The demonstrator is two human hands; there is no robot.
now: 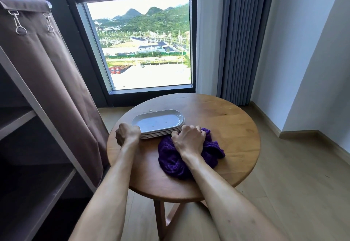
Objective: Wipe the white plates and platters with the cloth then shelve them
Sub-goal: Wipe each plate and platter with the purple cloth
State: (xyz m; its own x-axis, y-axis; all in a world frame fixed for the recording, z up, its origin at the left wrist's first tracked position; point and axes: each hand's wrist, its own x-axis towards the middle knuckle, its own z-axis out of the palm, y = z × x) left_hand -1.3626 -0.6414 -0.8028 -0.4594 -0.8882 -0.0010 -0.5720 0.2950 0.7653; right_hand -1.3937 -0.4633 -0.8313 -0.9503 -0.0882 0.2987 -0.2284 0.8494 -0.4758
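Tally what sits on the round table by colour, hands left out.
White platters: 5, by the stacked rims showing at the near edge
Purple cloth: 1
Total: 6

The left hand grips the stack's near-left end; the right hand grips the cloth. All rest on the table.

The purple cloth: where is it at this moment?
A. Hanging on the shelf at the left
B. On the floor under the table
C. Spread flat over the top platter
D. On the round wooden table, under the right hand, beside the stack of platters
D: the purple cloth lies bunched on the round table, the right hand gripping it, just beside the stack of white platters.
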